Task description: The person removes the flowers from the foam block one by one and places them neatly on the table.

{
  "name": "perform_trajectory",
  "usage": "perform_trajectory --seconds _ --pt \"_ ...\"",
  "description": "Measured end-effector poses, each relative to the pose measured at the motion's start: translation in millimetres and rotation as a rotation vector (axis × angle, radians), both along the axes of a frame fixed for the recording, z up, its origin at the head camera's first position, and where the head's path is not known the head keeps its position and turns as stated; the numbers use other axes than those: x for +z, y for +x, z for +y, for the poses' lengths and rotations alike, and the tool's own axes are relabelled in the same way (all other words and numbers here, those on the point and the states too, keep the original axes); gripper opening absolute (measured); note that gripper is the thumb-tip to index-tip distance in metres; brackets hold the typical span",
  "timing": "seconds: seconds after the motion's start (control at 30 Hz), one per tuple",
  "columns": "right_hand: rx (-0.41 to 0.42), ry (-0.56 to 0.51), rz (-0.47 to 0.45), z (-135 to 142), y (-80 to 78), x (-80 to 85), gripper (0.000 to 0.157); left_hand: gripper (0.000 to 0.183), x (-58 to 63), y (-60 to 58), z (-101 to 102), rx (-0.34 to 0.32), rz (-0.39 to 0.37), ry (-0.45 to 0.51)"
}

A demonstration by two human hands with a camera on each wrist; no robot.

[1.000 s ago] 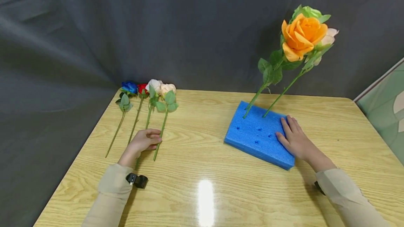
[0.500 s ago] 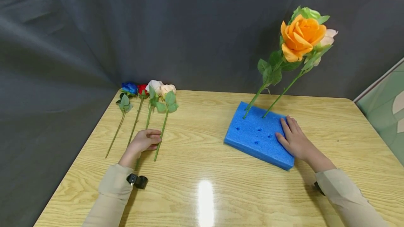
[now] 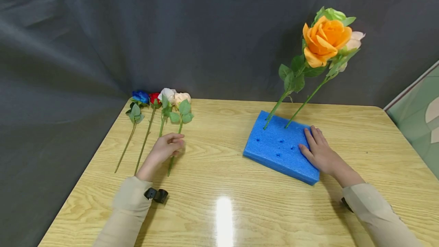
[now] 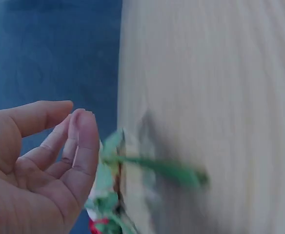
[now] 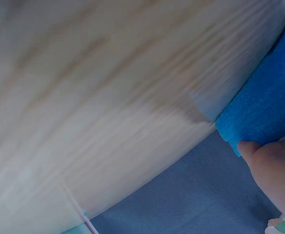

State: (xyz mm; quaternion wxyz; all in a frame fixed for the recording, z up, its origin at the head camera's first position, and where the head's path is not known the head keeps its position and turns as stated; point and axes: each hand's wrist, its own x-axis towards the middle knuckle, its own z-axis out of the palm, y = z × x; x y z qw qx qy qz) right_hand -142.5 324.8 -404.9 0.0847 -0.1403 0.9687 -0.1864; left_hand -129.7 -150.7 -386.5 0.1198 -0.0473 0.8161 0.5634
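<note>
My left hand (image 3: 166,149) is over the stem of a peach rose (image 3: 182,97) lying on the table. In the left wrist view its fingers (image 4: 86,141) are loosely bent, thumb apart, with nothing between them; the blurred green stem (image 4: 162,168) shows past the fingers. My right hand (image 3: 320,157) rests with spread fingers on the right edge of a blue foam block (image 3: 267,148), which has several holes. An orange rose (image 3: 326,43), a light green rose (image 3: 334,13) and a pale pink rose (image 3: 354,40) rise from the block, their stems stuck in its back part.
Left of the peach rose lie a white rose (image 3: 167,94), a red rose (image 3: 155,98) and a blue rose (image 3: 140,96), heads at the table's back edge. A dark curtain (image 3: 219,37) hangs behind the wooden table (image 3: 212,155).
My left hand has moved up and to the right, off its place by the peach rose's lower stem. The rose lies as before. My right hand stays on the foam block.
</note>
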Motion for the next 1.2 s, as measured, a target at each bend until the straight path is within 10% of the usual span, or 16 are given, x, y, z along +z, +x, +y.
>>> perform_trajectory --seconds 0.63,1.2 --pt "0.026 0.000 0.003 5.2 0.6 0.5 0.074 0.036 14.8 -24.2 97.4 -0.161 0.117 0.129" --pt "0.066 -0.017 0.003 14.1 -2.2 1.8 0.074 0.033 15.7 -42.1 174.5 -0.167 0.128 0.246"
